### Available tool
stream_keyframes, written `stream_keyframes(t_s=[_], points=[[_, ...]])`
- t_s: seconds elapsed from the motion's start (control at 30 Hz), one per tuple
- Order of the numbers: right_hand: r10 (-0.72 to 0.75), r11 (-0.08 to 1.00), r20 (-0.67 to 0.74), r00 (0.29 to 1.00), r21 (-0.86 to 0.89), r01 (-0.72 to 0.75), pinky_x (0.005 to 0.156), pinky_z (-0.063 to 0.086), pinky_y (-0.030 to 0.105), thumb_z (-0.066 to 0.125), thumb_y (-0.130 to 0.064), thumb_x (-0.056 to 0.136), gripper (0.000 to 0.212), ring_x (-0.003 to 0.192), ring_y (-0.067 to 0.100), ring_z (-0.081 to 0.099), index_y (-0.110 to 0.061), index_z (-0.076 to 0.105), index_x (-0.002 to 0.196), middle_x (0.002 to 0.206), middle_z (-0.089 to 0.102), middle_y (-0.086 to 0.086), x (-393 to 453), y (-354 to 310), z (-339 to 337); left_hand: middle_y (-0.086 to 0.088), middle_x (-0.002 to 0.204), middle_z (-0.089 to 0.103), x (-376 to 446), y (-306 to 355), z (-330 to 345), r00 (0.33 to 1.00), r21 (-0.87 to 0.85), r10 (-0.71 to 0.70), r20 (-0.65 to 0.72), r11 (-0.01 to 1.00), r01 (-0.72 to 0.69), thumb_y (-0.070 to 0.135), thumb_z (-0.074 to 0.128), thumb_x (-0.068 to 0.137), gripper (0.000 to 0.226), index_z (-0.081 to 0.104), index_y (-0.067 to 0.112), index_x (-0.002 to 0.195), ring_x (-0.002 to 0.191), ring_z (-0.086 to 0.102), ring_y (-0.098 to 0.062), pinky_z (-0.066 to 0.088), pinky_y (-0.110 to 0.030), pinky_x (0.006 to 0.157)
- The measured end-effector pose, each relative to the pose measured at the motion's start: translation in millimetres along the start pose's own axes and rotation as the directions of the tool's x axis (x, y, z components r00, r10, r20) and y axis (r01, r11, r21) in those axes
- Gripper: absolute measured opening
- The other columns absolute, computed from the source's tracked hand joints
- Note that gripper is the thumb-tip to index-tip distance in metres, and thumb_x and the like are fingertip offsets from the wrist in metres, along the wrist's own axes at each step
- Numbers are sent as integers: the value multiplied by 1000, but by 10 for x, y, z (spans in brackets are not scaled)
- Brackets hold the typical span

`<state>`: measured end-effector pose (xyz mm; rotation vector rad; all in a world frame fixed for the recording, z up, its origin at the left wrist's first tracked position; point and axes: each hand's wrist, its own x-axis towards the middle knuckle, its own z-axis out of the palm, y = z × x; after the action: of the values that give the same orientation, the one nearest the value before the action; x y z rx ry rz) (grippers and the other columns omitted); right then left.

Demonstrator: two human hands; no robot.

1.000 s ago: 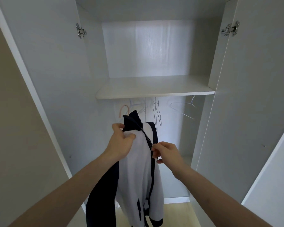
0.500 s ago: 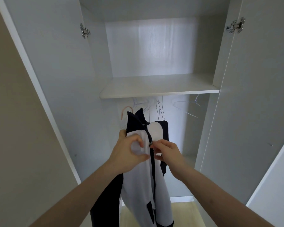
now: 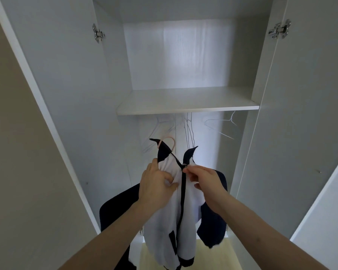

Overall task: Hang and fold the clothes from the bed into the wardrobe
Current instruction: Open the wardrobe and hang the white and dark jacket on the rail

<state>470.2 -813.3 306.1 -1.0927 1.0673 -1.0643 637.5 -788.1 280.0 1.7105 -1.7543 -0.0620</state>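
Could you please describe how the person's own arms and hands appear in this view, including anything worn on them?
Both forearms enter from the bottom edge and are bare as far as the frame shows: no sleeves or cuffs in sight. The left hand and right hand are gloveless, and no watch, bracelet or ring can be seen on the visible sides of the wrists and fingers. Nails look short and unpainted, though small details are hard to tell.
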Motion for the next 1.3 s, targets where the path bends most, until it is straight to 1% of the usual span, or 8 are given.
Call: stream_keyframes(t_s=[0.33,0.6,0.73,0.83,0.93,1.03,1.13,1.3], points=[[157,976,-104,982,167,-138,41,35,20,65,-17,94,24,47,6,45,-11,80,76,60,57,-3,215,3,-53,4,105,42,-31,-168,163,970,197,122,212,967,-164,34,79,76,21,69,20,65,100,46,-19,45,-32,87],[-67,997,-89,994,23,69,43,37,18,63,-17,94,32,46,3,47,-22,80,67,58,59,-8,306,-69,108,3,103,52,-3,-268,163,888,162,115,444,965,-206,28,77,70,16,66,21,61,96,54,-19,51,-33,79],[-104,969,44,994,-222,112,50,45,18,61,-29,97,34,54,2,57,-26,80,70,64,66,-12,327,-72,-45,7,116,57,8,-351,119,941,-45,92,326,996,-81,38,90,62,17,77,27,66,100,59,-11,53,-30,85],[-57,925,115,992,-368,96,68,49,23,57,-46,98,35,71,6,64,-28,78,76,79,72,-14,336,2,-253,8,97,62,38,-430,29,962,-143,87,259,988,-51,43,93,53,24,78,27,64,90,61,-6,55,-31,84],[-159,803,87,984,-568,180,87,47,29,58,-52,95,19,99,7,65,-38,71,100,109,70,-18,366,77,-445,3,82,62,100,-502,-87,974,-213,98,206,976,-53,37,95,55,25,75,23,60,78,63,-12,56,-37,77],[-148,504,253,956,-812,293,103,44,37,57,-42,99,32,115,12,58,-34,61,129,125,63,-14,397,181,-553,9,83,59,142,-491,-192,972,-250,96,215,968,-40,26,96,57,23,74,24,56,79,62,-7,54,-27,78],[-115,395,304,946,-859,324,83,48,34,52,-40,102,15,83,12,61,-32,64,97,85,64,-15,414,226,-613,6,85,59,175,-475,-273,966,-280,82,244,960,-11,15,91,59,25,70,25,50,79,63,-8,49,-16,76],[-100,531,299,949,-790,306,55,32,21,58,-49,99,50,54,9,41,-6,54,74,58,43,-7,445,64,-782,-9,94,60,301,-596,-427,984,-308,9,179,950,47,1,87,64,41,59,25,46,85,64,-15,49,-20,86]])
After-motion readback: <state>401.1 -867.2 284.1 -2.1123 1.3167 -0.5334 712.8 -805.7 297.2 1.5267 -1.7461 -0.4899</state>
